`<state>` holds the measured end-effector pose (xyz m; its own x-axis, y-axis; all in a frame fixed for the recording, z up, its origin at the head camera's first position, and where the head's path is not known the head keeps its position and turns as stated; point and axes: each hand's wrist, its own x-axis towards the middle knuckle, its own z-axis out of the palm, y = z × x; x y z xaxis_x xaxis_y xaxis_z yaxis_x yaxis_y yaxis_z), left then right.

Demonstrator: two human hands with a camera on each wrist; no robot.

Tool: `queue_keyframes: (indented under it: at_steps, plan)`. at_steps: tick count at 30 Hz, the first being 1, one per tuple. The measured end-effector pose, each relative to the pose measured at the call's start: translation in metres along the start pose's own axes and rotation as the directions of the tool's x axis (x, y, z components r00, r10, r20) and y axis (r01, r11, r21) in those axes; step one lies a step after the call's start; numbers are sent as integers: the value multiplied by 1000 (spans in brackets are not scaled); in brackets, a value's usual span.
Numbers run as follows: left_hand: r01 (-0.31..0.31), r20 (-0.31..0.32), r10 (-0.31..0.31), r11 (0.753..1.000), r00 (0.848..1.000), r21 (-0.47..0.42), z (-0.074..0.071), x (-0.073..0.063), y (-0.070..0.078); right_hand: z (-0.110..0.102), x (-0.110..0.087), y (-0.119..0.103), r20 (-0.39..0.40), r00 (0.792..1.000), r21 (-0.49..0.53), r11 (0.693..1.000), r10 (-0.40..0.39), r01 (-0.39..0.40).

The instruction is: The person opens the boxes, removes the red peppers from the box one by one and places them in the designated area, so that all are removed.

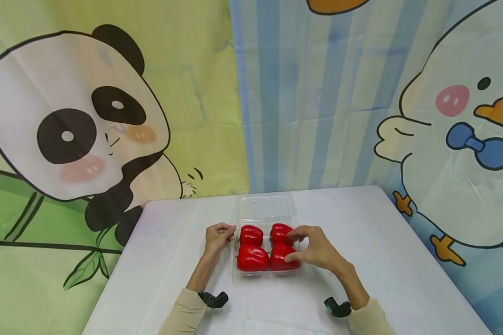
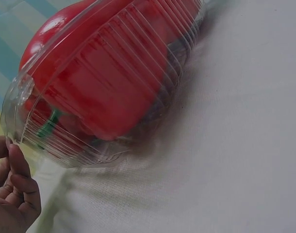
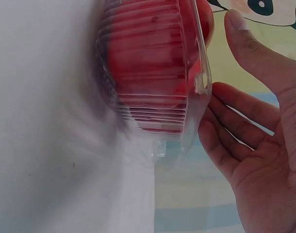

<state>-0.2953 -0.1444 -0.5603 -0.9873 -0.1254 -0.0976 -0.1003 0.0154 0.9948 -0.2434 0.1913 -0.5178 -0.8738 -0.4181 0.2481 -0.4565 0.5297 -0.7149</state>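
Note:
Several red bell peppers (image 1: 252,258) lie in a clear plastic clamshell box (image 1: 237,266), whose lid (image 1: 263,208) is folded back behind them. My left hand (image 1: 219,238) pinches the box's rim at its left side, thumb against index finger, as the left wrist view shows. Over the right side hovers my right hand (image 1: 318,249), its fingers by the far right pepper (image 1: 280,230) and its thumb by the near right pepper (image 1: 282,253). In the right wrist view that hand's thumb is spread wide and the fingers are at the box's rim, gripping nothing.
The box stands on a white-covered table (image 1: 172,246). Behind the table hangs a printed curtain (image 1: 297,93) with a panda and a white bird. A black wrist device (image 1: 214,300) is on the left wrist and another (image 1: 337,308) on the right.

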Motion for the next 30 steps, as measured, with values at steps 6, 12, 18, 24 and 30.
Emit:
queue_keyframes:
  at_steps: [6, 12, 18, 24, 30]
  plan:
    - [-3, -1, 3, 1000, 1000, 0, 0, -2, 0, 7, -6, 0, -9, 1000, -11, 1000, 2, -2]
    - [-12, 7, 12, 1000, 1000, -6, -1, -1, -1, 11, -9, -2, -27, 1000, -42, 999, 15, -16]
    - [-5, 4, 5, 1000, 1000, -4, 0, -1, -1, 12, -10, -3, -26, 999, -72, 997, 33, -35]
    - [3, 4, -3, 1000, 1000, -7, -1, 0, -2, 13, -10, -2, -13, 999, -101, 994, 31, -32]
    - [1, -7, -1, 1000, 1000, -3, 1, -1, -1, 15, -10, 0, -13, 1000, -163, 986, 27, -29]
